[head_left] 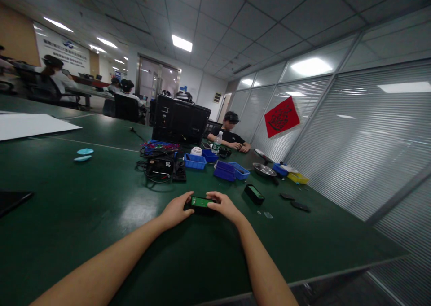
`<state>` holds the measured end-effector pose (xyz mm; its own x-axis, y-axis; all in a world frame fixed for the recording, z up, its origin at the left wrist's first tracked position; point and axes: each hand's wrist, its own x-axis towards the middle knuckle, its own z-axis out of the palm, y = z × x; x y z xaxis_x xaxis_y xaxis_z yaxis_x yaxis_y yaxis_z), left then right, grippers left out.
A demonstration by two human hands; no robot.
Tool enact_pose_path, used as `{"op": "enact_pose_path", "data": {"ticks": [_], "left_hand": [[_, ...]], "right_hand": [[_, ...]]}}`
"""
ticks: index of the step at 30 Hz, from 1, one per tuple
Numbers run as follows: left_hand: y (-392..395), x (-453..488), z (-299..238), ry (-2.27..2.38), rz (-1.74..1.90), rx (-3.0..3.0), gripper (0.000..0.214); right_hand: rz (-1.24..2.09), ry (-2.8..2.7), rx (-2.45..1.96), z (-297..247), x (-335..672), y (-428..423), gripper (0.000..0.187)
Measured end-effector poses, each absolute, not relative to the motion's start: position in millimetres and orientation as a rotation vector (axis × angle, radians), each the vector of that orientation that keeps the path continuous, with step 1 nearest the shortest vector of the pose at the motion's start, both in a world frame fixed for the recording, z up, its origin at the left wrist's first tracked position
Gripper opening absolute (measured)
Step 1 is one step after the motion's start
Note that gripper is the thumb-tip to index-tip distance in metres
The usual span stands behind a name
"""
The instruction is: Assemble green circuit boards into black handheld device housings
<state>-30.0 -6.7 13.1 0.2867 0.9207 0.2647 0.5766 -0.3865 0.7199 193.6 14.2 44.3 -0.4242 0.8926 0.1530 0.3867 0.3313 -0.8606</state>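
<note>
A small black case with a green circuit board (200, 202) in its open top sits on the green table in front of me. My left hand (177, 210) grips its left end, thumb at the near side and fingers at the far side. Around the right end closes my right hand (224, 205), its thumb resting over the board's edge. The case's ends are partly hidden by my fingers. To the right stands a second black case with a green board (255, 194), apart from my hands. Beside it lie a small clear plastic piece (268, 215) and a small ring (259, 212).
Beyond my hands are a black power supply with cables (160, 168), blue bins (195, 161), a white ball (196, 151), a bottle (217, 142) and a metal bowl (264, 170). Flat black pieces (300, 206) lie right. A person (230, 133) sits at the far side.
</note>
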Motion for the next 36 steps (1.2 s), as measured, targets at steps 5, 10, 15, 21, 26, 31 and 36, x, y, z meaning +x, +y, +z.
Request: {"op": "enact_pose_path", "data": {"ticks": [5,10,15,21,26,31,36], "left_hand": [[-5,-29,12,1.36,0.947,2.059,0.064],[-3,-31,10,1.465,1.004,2.095,0.056],[-6,-31,15,1.508,0.942,2.196,0.03],[-13,-27,23,1.565,0.738,2.232,0.011],[-17,-27,25,1.477,0.701,2.28,0.019],[-22,-29,24,1.207,0.774,2.446,0.01],[-27,-28,23,1.159,0.766,2.515,0.025]], "right_hand": [[0.928,-2.041,-1.211,43,193,15,0.035],[0.826,-2.139,-1.282,42,191,15,0.031],[0.737,-2.26,-1.234,43,187,14,0.027],[0.71,-2.272,-1.161,39,183,12,0.022],[0.757,-2.23,-1.171,40,179,9,0.021],[0.798,-2.206,-1.146,42,177,6,0.021],[0.872,-2.147,-1.098,42,180,7,0.027]]}}
